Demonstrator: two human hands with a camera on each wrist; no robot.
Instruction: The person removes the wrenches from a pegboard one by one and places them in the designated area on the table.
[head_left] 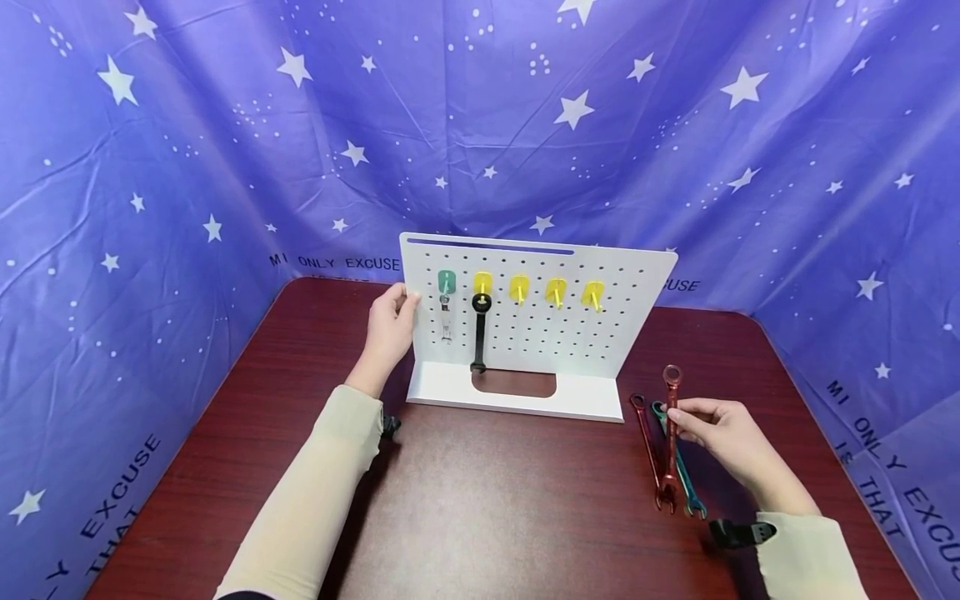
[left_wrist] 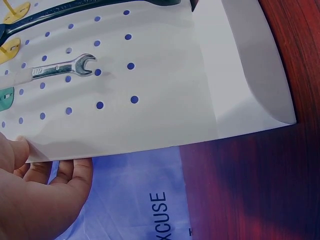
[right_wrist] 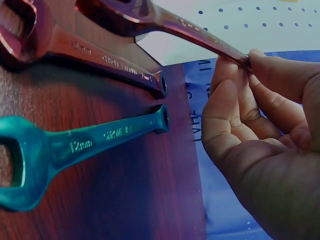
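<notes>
My left hand grips the left edge of a white pegboard, thumb in front and fingers behind. My right hand pinches a red wrench between thumb and fingers, its ring end up, above the table. Beneath it on the table lie a second red wrench and a teal wrench marked 12mm. A black wrench hangs from the leftmost yellow hook. A small silver wrench hangs from the green hook beside it.
Three more yellow hooks on the board's right part carry nothing. The board's base stands on a dark red wooden table. A blue star-print curtain surrounds the table at the back and sides.
</notes>
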